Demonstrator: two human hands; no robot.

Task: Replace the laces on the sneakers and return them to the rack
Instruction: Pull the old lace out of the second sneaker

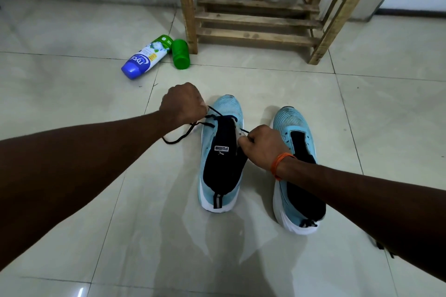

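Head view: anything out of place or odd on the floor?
Yes. A bottle lies on its side on the floor beside the rack, a green cylinder tipped over beside it. The right sneaker shows no lace in its eyelets; the left sneaker is only partly laced, the left hand and right hand gripping its black lace.

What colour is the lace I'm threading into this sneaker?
Black; the lace shows best in the head view, against the light blue sneaker.

One wide head-worn view — tilted forward and down at the floor (72, 94), near — rack (260, 19) beyond.
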